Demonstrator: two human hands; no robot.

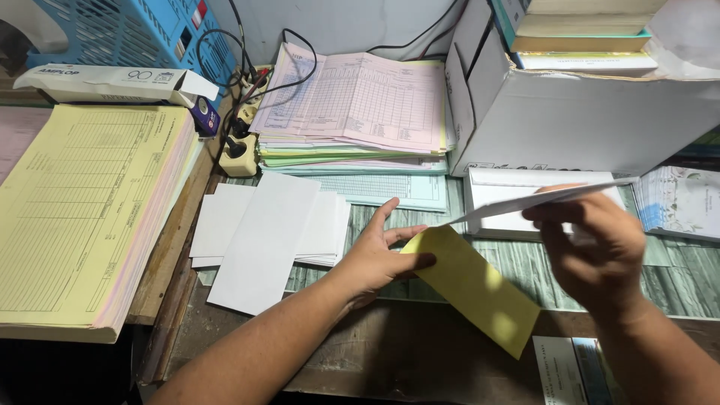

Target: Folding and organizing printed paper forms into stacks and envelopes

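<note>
- Left hand [373, 259] lies flat on the table [420, 352], fingers spread, fingertips pinning the near end of the yellow slip [474, 289].
- The slip runs out from that hand toward 4 o'clock, flat on the table.
- Right hand [600, 240] pinches a white envelope [536, 201], which sticks out toward 10 o'clock, above the slip.
- White sheets [262, 232] lie at 9 o'clock from the left hand.

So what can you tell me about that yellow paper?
The yellow paper is a long, plain slip, thin and flat, with no print showing. It lies slanted on the worn desk, its lower corner near the front edge. The left hand pins its upper end with its fingers.
</note>
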